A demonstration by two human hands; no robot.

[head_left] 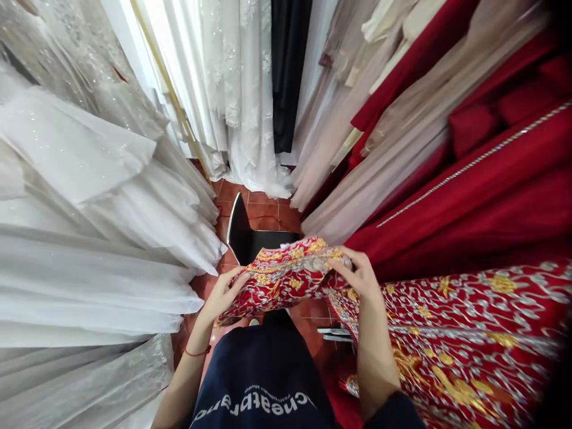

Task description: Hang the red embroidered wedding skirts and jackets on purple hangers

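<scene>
A red garment with gold and silver embroidery (286, 277) is stretched between my two hands in front of my dark shirt. My left hand (226, 295) grips its left end, thumb on top and the other fingers partly behind the cloth. At the right end, my right hand (357, 274) holds the upper edge between thumb and fingers. The cloth is bunched in a band, so its full shape cannot be made out. Close by on the right hangs a larger embroidered red garment (482, 333) of the same pattern.
White gowns (89, 262) hang along the left, and red dresses (482, 185) along the right. Straight ahead hang more white gowns (254, 119) and a black garment (288, 77). A black object with an upright panel (239, 226) stands on the red tile floor (263, 208).
</scene>
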